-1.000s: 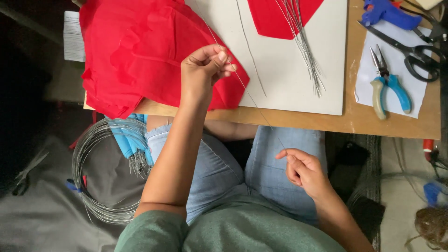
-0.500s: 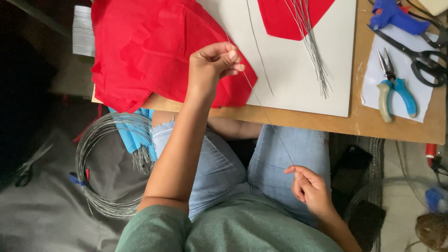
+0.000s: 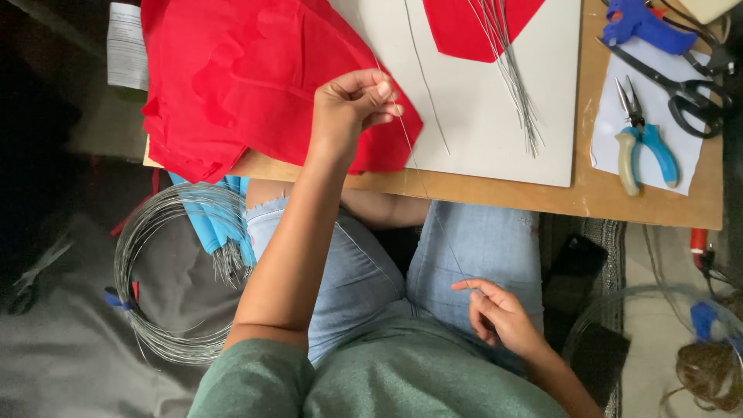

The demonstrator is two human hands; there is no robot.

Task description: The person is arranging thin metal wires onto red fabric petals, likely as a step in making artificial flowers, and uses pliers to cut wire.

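My left hand (image 3: 350,104) is raised over the edge of a crumpled red sheet (image 3: 240,85) on the wooden table (image 3: 542,200), its fingertips pinched on the top of a thin steel wire (image 3: 433,213). The wire runs straight down off the table to my lap. There my right hand (image 3: 499,316) pinches its lower end over my jeans. A bundle of several cut wires (image 3: 511,73) lies on a white board (image 3: 480,131), next to a red cut-out shape (image 3: 472,27).
Blue-handled pliers (image 3: 642,143), black scissors (image 3: 685,89) and a blue glue gun (image 3: 638,19) lie at the table's right end. A coil of steel wire (image 3: 155,271) and blue strips (image 3: 217,224) are on the floor at left. A twine ball (image 3: 708,375) is at lower right.
My right hand has dropped a little toward my lap and closed its fingertips on the wire's lower end. My left hand stays at the red sheet's edge, holding the wire.
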